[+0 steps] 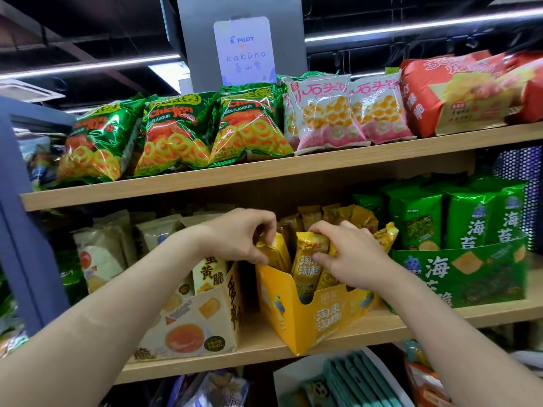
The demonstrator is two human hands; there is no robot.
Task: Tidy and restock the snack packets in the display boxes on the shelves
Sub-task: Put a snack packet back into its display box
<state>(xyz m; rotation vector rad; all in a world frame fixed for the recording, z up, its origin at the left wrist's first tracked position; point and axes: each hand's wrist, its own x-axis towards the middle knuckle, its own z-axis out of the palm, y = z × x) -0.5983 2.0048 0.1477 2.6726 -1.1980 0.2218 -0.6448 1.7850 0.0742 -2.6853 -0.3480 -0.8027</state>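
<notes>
A yellow display box (pixel 296 321) stands on the middle shelf, turned a little so one corner juts past the shelf edge. Several gold-yellow snack packets (pixel 308 259) stand upright inside it. My left hand (pixel 238 233) grips the top of a yellow packet (pixel 274 254) at the box's left side. My right hand (pixel 349 254) has its fingers curled round the packets in the middle of the box, thumb on the front one. More gold packets (pixel 358 215) show behind my hands.
A cream egg-yolk snack box (pixel 194 321) stands left of the yellow box and a green seaweed box (pixel 458 274) stands right of it. The upper shelf (pixel 264 171) carries green chicken-ring bags, pink-and-white bags and red packs. Below are more packets.
</notes>
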